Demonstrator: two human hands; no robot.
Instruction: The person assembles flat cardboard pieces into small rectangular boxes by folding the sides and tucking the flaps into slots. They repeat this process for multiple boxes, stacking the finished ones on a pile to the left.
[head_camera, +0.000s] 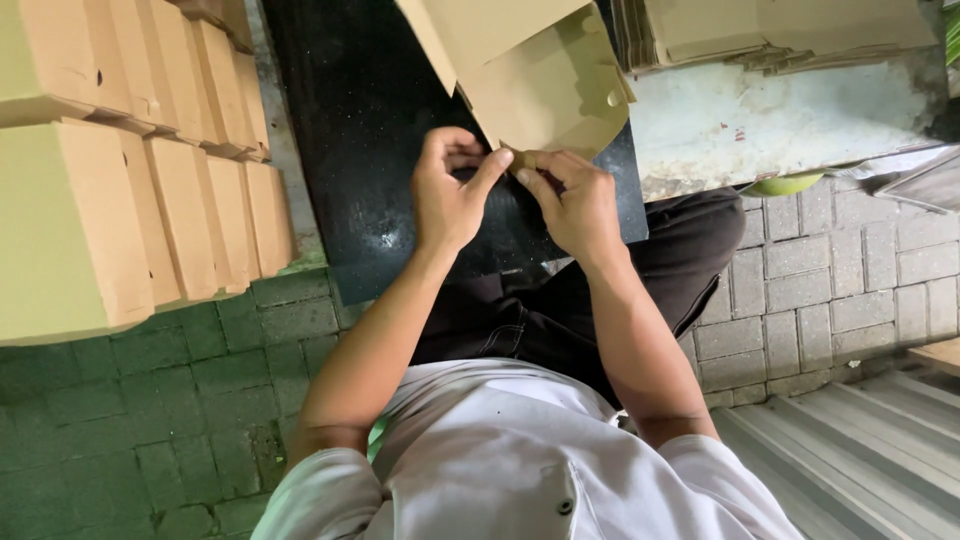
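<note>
Two hands fold a brown cardboard box.

The left hand (447, 190) and the right hand (577, 205) both pinch the bottom corner of the cardboard box (545, 85), grip closed on it, above the black surface (360, 130). Finished boxes (150, 170) sit stacked at the left, and flat cardboard (770, 30) lies at the top right.

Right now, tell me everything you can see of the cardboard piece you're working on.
The cardboard piece is a plain brown, partly folded box blank of thin board, with creased panels and flaps and a small rounded tab on its right edge. It is held tilted above the black surface, its upper part cut off by the picture's top edge. The left hand and right hand both pinch its lowest corner with their fingertips. Nothing else visibly touches it.
</note>
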